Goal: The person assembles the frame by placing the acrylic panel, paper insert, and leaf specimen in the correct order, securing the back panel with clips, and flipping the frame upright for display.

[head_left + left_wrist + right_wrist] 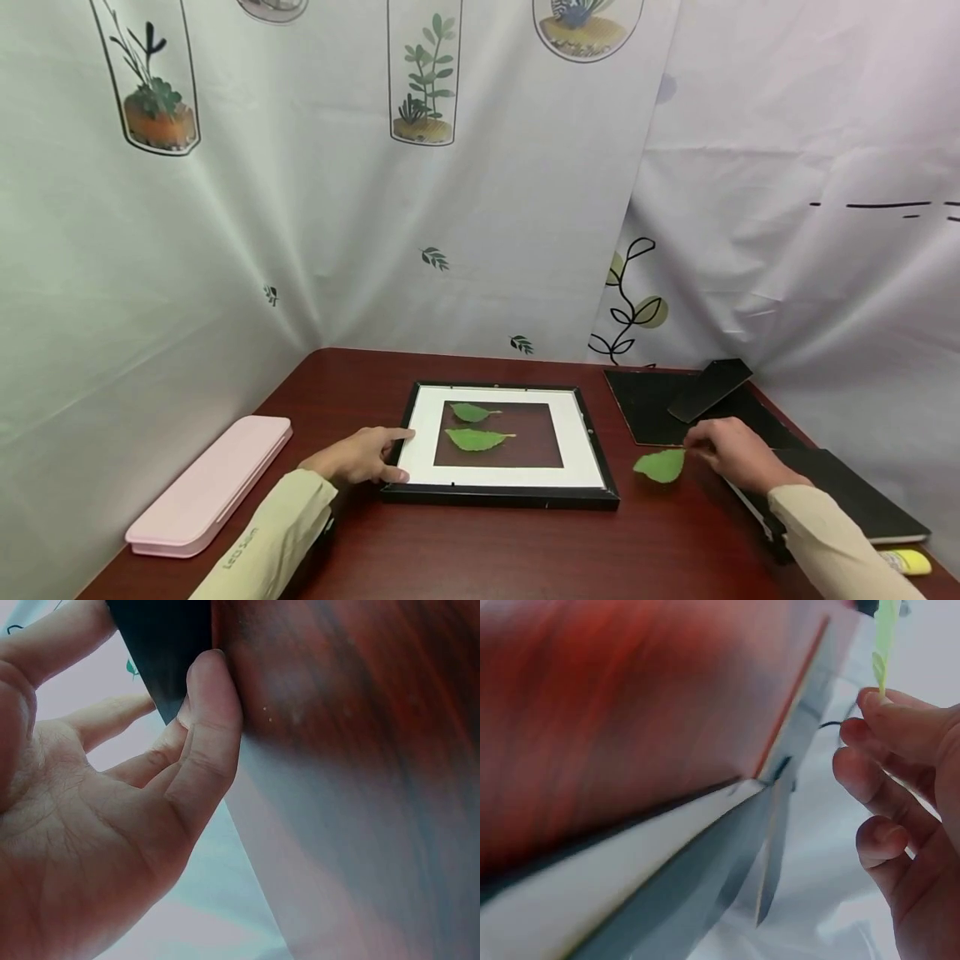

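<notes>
A black picture frame with a white mat lies flat on the dark red table. Within the mat's dark window are two green leaves, an upper leaf and a lower leaf, their stems pointing right. At the frame's left side, my left hand grips the edge; the left wrist view has bent fingers against the black frame edge. My right hand pinches a third leaf by its stem, right of the frame, and holds it above the table. Thumb and forefinger meet at that stem in the right wrist view.
A pink case lies along the table's left side. At the back right are a black board and a narrow black flap on it. A dark book-like item and a yellow tube lie near my right forearm.
</notes>
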Demonstrator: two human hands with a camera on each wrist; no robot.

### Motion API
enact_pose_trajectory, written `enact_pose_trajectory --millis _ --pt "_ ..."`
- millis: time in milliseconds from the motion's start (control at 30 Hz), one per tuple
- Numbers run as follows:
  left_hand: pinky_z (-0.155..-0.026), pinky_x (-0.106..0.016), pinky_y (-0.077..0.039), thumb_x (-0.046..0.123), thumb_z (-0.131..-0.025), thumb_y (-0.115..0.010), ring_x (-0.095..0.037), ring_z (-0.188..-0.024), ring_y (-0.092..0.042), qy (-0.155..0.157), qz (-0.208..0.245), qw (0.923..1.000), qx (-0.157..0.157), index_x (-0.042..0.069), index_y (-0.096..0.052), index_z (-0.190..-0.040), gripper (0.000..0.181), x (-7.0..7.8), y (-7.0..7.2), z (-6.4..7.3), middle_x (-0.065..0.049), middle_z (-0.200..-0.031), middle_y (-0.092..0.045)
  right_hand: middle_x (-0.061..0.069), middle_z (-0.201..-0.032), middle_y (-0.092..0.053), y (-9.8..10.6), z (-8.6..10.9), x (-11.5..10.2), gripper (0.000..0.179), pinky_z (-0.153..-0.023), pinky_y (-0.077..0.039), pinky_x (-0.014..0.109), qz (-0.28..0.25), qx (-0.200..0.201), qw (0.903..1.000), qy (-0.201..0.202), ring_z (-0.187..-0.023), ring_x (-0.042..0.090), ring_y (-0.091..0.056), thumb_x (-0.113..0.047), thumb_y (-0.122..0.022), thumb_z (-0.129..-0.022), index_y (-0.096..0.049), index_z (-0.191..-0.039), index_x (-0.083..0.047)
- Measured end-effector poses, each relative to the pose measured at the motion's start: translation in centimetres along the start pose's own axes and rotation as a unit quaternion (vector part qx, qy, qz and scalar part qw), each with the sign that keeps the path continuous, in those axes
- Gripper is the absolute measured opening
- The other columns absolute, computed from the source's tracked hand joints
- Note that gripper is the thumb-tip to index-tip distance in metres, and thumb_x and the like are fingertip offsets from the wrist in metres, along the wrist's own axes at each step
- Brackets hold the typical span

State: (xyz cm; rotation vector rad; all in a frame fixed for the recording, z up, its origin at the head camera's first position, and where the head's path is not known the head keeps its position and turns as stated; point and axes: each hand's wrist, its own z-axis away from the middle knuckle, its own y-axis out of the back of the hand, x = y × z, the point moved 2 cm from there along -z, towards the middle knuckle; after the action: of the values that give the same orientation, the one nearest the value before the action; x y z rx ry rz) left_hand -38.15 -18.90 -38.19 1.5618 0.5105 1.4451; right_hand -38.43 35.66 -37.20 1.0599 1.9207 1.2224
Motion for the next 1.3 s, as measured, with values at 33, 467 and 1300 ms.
enact_pose_trajectory --millis 33,467,1300 --pt "-0.060 -0.028 -0.045 0.014 -0.080 -0.084 -0.014 -0.064 -0.055 0.000 -0.001 1.0000 0.000 0.007 -0.052 -0.146 0.073 0.0 0.0 0.0 -0.009 -0.090 -0.055 -0.013 -0.082 -0.071 0.0 -0.2 -0.3 0.026 -0.063 -0.052 0.025 -0.002 0.011 0.9999 -0.003 -0.073 0.002 -0.063 -0.003 -0.078 -0.081 -0.075 -0.082 -0.028" --pt "-0.060 -0.030 -0.046 0.014 -0.080 -0.084 -0.015 -0.066 -0.056 0.002 0.004 1.0000 0.002 0.007 -0.052 -0.146 0.073 -0.1 0.1 -0.1 -0.011 -0.098 -0.058 -0.008 -0.085 -0.074 -1.3 -4.0 -5.5 0.019 -0.070 -0.056 0.032 -0.041 0.033 0.9985 0.011 -0.078 0.008 -0.066 -0.003 -0.077 -0.083 -0.079 -0.086 -0.021" --pt "-0.063 -0.030 -0.041 0.015 -0.080 -0.084 -0.018 -0.072 -0.049 -0.015 -0.011 0.9998 0.005 0.007 -0.053 -0.144 0.072 -0.3 0.0 -0.2 -0.008 -0.086 -0.053 0.001 -0.077 -0.073 -5.8 -12.4 -13.8 0.015 -0.060 -0.050 0.028 -0.058 -0.085 0.9913 -0.082 -0.066 0.011 -0.058 0.000 -0.072 -0.084 -0.078 -0.075 -0.012"
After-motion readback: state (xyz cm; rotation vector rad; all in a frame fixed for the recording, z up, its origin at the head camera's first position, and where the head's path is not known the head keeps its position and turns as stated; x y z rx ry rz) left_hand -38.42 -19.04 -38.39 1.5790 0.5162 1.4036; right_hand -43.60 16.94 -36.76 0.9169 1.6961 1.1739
